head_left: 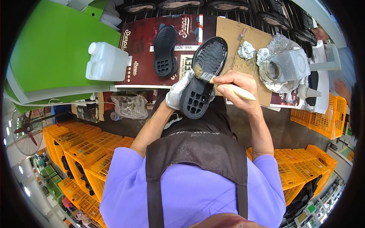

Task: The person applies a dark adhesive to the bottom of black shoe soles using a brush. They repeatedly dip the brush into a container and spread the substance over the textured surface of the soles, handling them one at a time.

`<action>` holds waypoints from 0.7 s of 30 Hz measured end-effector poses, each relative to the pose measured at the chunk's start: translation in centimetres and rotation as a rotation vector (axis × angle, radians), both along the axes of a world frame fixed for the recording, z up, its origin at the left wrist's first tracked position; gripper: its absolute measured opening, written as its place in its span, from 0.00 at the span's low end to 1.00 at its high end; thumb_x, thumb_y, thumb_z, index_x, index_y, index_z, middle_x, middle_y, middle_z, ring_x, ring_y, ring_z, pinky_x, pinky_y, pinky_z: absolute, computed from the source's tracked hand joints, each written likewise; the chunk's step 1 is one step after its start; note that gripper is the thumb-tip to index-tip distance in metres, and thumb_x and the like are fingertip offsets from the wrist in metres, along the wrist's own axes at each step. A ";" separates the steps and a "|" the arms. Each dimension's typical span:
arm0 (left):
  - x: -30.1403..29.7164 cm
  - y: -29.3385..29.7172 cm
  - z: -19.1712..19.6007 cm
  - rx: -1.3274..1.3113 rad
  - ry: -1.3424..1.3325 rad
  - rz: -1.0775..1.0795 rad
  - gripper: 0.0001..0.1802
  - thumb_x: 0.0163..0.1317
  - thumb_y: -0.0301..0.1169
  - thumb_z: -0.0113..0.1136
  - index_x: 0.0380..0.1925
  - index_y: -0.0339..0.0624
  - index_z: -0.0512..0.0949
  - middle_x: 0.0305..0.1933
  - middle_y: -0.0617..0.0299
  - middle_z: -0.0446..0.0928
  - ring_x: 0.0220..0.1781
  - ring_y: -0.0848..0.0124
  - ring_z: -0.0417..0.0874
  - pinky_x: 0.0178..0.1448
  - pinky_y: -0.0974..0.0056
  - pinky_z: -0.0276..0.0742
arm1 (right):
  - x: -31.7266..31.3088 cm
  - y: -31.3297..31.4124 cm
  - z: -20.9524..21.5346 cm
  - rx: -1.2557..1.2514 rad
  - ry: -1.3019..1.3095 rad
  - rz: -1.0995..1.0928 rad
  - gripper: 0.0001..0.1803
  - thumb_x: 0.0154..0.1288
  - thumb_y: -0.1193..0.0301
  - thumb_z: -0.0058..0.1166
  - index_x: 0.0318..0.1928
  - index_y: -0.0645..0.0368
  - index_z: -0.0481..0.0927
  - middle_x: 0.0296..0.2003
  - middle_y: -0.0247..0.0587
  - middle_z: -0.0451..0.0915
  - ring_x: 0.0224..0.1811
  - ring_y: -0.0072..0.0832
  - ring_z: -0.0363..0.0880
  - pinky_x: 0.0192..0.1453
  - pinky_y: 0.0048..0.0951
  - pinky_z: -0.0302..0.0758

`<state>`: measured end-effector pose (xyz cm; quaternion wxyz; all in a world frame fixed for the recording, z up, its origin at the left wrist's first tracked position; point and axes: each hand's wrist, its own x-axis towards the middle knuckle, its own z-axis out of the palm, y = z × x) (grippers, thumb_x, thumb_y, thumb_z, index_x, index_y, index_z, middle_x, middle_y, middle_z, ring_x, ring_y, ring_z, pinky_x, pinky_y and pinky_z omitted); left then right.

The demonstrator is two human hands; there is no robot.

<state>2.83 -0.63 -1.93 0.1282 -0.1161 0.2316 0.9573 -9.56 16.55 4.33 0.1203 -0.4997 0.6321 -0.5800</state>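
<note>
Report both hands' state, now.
Left hand: gloved, closed around the edge of a black sole.
Right hand: bare, closed on a brush.

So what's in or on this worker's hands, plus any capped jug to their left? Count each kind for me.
Brush, in the right hand: 1
Black shoe sole: 1
White glove: 1
White capped jug: 1
Total: 4

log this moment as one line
left grip: gloved, holds black sole | right grip: bare, holds brush against sole | maroon cardboard: other soles | left of them: white jug
</note>
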 end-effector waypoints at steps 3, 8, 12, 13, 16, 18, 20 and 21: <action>-0.5 0.1 0.2 0.061 0.008 0.026 0.38 0.67 0.60 0.29 0.61 0.40 0.62 0.54 0.50 0.73 0.47 0.57 0.79 0.46 0.55 0.80 | 0.7 0.0 0.2 0.014 -0.008 -0.007 0.09 0.53 0.77 0.61 0.36 0.66 0.80 0.30 0.45 0.82 0.29 0.30 0.81 0.33 0.26 0.76; -0.7 -0.2 0.3 0.107 0.076 0.059 0.33 0.70 0.56 0.26 0.58 0.42 0.66 0.49 0.55 0.76 0.46 0.67 0.79 0.52 0.61 0.77 | 1.5 -0.3 -0.2 -0.029 -0.002 -0.018 0.09 0.53 0.77 0.62 0.36 0.66 0.80 0.30 0.44 0.82 0.30 0.31 0.81 0.33 0.26 0.76; -1.4 0.3 0.9 -0.045 0.062 0.172 0.33 0.69 0.57 0.28 0.53 0.41 0.69 0.43 0.56 0.79 0.42 0.68 0.80 0.51 0.62 0.77 | 2.0 -0.4 -0.1 -0.039 0.017 -0.010 0.09 0.53 0.77 0.62 0.36 0.66 0.80 0.30 0.44 0.82 0.29 0.32 0.82 0.33 0.26 0.76; -1.5 0.2 0.8 -0.024 0.107 0.160 0.33 0.69 0.57 0.28 0.55 0.41 0.69 0.45 0.56 0.78 0.43 0.68 0.80 0.51 0.62 0.77 | 2.1 -0.4 0.0 -0.047 0.031 -0.007 0.09 0.53 0.77 0.62 0.36 0.66 0.80 0.30 0.44 0.82 0.29 0.32 0.82 0.32 0.26 0.76; -1.8 0.1 0.9 0.030 0.188 0.173 0.33 0.70 0.56 0.29 0.58 0.41 0.66 0.50 0.56 0.76 0.47 0.68 0.79 0.54 0.63 0.76 | 2.4 -0.2 0.3 -0.018 0.030 0.000 0.09 0.52 0.77 0.63 0.35 0.66 0.80 0.29 0.44 0.82 0.29 0.32 0.82 0.32 0.26 0.77; -2.0 0.5 1.8 0.054 0.167 0.244 0.32 0.70 0.54 0.30 0.61 0.42 0.64 0.54 0.56 0.73 0.49 0.69 0.78 0.55 0.63 0.75 | 2.5 -0.2 0.4 -0.018 0.044 0.008 0.09 0.52 0.77 0.63 0.35 0.66 0.80 0.29 0.44 0.82 0.29 0.32 0.82 0.32 0.27 0.77; -2.1 0.7 2.1 0.094 0.175 0.271 0.31 0.71 0.53 0.30 0.63 0.42 0.62 0.56 0.57 0.71 0.51 0.69 0.77 0.56 0.63 0.75 | 2.5 -0.2 0.6 -0.019 0.058 0.023 0.09 0.52 0.77 0.63 0.35 0.66 0.80 0.29 0.44 0.82 0.29 0.32 0.82 0.32 0.27 0.77; -2.1 0.8 2.3 0.115 0.180 0.283 0.31 0.71 0.52 0.31 0.64 0.42 0.60 0.58 0.57 0.70 0.52 0.69 0.76 0.57 0.63 0.74 | 2.5 -0.2 0.8 -0.020 0.066 0.030 0.09 0.52 0.77 0.62 0.35 0.66 0.80 0.29 0.44 0.82 0.29 0.32 0.82 0.32 0.27 0.77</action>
